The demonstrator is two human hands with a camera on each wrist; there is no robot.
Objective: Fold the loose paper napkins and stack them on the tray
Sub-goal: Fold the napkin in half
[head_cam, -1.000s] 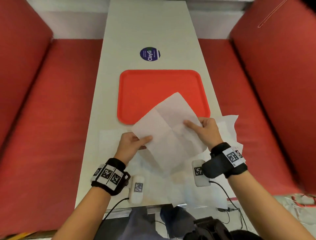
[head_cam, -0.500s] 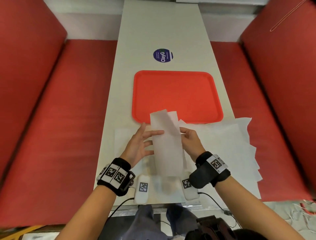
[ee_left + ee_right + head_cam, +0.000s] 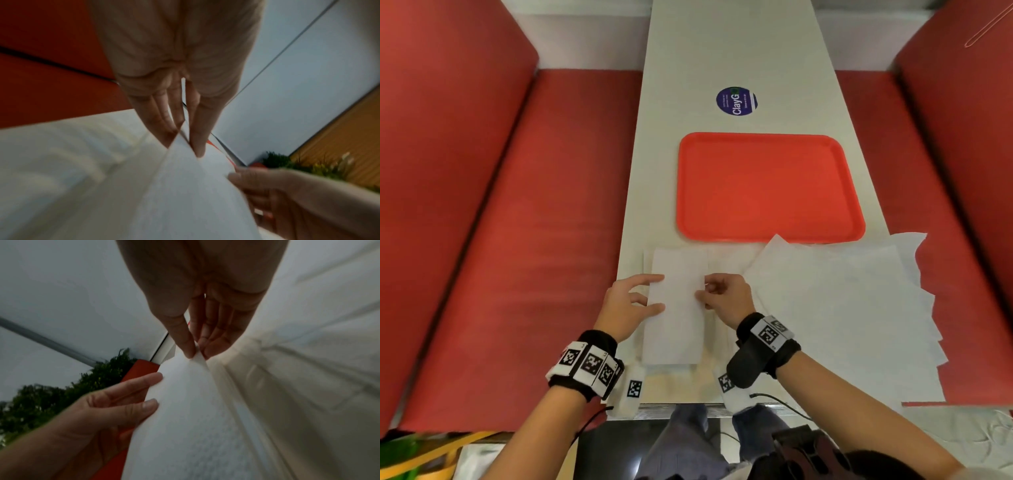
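A white paper napkin [image 3: 677, 308] [image 3: 185, 194] [image 3: 195, 418], folded into a long narrow strip, is held low over the near end of the table. My left hand [image 3: 657, 294] [image 3: 185, 138] grips its left edge between thumb and fingers. My right hand [image 3: 702, 294] [image 3: 196, 353] pinches its right edge between thumb and fingertips. The orange tray [image 3: 767, 185] lies just beyond the strip with nothing on it. A pile of loose unfolded napkins [image 3: 842, 308] lies at the right, overhanging the table's edge.
The narrow white table [image 3: 722, 51] runs away from me between red bench seats on the left [image 3: 517, 240] and right [image 3: 928, 154]. A round blue sticker [image 3: 737, 101] sits beyond the tray. More flat napkin sheets [image 3: 729, 260] lie under the strip.
The open napkin held up in front of the tray has been folded in half lengthwise and brought down towards the near table. Both hands have come closer together.
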